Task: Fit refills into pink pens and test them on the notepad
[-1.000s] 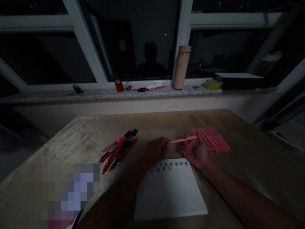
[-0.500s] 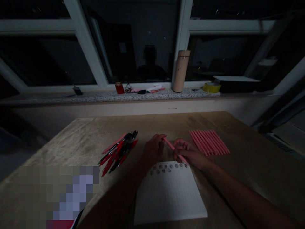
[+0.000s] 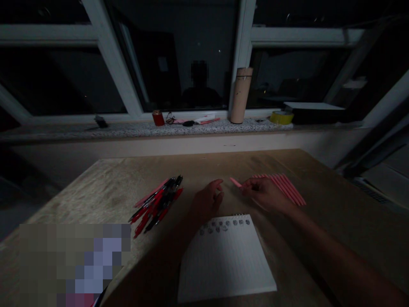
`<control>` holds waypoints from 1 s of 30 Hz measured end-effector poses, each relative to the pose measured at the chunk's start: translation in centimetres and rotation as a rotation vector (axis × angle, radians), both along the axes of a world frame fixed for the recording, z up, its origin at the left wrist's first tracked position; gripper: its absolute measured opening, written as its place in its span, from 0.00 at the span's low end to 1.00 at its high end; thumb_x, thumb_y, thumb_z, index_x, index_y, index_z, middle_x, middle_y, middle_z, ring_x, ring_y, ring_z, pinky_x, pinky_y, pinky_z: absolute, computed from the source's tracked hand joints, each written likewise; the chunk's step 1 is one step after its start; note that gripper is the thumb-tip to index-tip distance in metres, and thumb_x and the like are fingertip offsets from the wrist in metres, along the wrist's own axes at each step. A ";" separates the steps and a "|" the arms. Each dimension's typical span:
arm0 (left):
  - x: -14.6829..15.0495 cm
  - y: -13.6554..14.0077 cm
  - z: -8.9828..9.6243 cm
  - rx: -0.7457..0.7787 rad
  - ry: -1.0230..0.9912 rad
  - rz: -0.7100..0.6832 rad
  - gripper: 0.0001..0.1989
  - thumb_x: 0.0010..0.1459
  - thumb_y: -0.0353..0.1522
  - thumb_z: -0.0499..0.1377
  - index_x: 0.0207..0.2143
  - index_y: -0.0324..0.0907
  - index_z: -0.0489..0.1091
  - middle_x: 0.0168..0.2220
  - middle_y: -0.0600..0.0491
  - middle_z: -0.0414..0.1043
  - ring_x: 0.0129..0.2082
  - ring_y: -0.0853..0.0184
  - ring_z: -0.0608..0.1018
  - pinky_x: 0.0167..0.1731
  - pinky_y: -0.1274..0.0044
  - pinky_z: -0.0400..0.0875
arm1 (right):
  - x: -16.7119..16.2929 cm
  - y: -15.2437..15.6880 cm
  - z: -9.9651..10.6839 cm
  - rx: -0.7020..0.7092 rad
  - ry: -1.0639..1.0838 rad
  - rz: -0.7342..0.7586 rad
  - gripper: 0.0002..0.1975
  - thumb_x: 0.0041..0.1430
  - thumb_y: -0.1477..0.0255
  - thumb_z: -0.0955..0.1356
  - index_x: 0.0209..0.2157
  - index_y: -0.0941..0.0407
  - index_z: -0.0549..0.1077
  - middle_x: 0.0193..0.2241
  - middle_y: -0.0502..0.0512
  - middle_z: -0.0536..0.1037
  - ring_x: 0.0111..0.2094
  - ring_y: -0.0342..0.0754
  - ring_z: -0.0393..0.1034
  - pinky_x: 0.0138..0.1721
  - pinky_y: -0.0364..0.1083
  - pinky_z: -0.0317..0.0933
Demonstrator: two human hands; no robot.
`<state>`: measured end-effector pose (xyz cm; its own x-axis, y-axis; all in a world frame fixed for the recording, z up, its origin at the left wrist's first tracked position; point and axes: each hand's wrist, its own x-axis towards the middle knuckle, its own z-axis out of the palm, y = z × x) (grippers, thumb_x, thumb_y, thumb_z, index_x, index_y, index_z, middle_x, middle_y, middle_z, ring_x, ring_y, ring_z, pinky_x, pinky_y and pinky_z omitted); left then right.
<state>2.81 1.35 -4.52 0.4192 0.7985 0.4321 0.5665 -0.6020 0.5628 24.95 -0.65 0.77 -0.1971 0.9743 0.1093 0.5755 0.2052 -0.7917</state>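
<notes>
In the head view my right hand (image 3: 262, 192) grips a slim pink pen (image 3: 235, 182), its tip end pointing up and left out of my fingers. That hand is over the left part of a neat row of pink pens (image 3: 292, 189) and hides some of them. My left hand (image 3: 208, 198) holds nothing; its thumb and fingers curve apart above the top of a spiral notepad (image 3: 228, 260). Small dark round scribbles run along the top of the lined page. To the left lies a loose pile of red and black pens (image 3: 158, 207), with a pink one beside it.
Behind the table (image 3: 111, 179) runs a speckled windowsill (image 3: 134, 130). On it stand a tan cylindrical flask (image 3: 241, 96), a red jar (image 3: 157, 118), a roll of yellow tape (image 3: 281, 117) and a dark box (image 3: 316, 114). A blurred-out patch covers the lower left.
My right hand has moved right with the pink pen, from above the notepad to the pink row. My left hand has let go of the pen's end and stays nearly in place.
</notes>
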 end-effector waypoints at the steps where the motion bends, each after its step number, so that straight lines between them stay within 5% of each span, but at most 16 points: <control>1: 0.0 0.0 0.0 -0.007 0.003 -0.007 0.19 0.61 0.37 0.49 0.54 0.41 0.55 0.43 0.51 0.70 0.26 0.75 0.72 0.32 0.80 0.68 | 0.9 0.3 0.5 -0.011 -0.053 -0.060 0.13 0.53 0.65 0.64 0.29 0.59 0.75 0.21 0.50 0.73 0.20 0.41 0.63 0.21 0.39 0.54; 7: 0.0 0.0 0.1 -0.016 0.018 -0.009 0.18 0.59 0.35 0.50 0.52 0.41 0.57 0.43 0.51 0.69 0.26 0.75 0.71 0.32 0.79 0.67 | 7.4 2.6 1.3 -0.011 -0.264 -0.355 0.14 0.50 0.65 0.65 0.29 0.60 0.78 0.20 0.51 0.74 0.22 0.44 0.68 0.21 0.39 0.56; 13: 0.0 0.1 -0.1 -0.021 0.044 -0.009 0.17 0.59 0.35 0.49 0.51 0.41 0.58 0.42 0.51 0.69 0.25 0.75 0.71 0.32 0.79 0.68 | 11.5 4.1 -0.7 -0.119 -0.326 -0.420 0.15 0.50 0.64 0.66 0.30 0.61 0.79 0.19 0.54 0.75 0.22 0.45 0.69 0.21 0.39 0.56; 30: -0.1 0.2 -0.1 -0.036 0.067 -0.038 0.17 0.60 0.36 0.49 0.51 0.41 0.58 0.42 0.51 0.69 0.26 0.74 0.71 0.32 0.78 0.68 | 11.8 4.9 -2.7 -0.128 -0.521 -0.392 0.16 0.52 0.65 0.65 0.30 0.62 0.80 0.22 0.58 0.78 0.23 0.47 0.71 0.24 0.42 0.56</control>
<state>2.75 1.55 -4.66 0.4761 0.7960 0.3738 0.5810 -0.6037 0.5459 36.79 4.21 -1.91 0.1789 0.9835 -0.0259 0.9025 -0.1745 -0.3937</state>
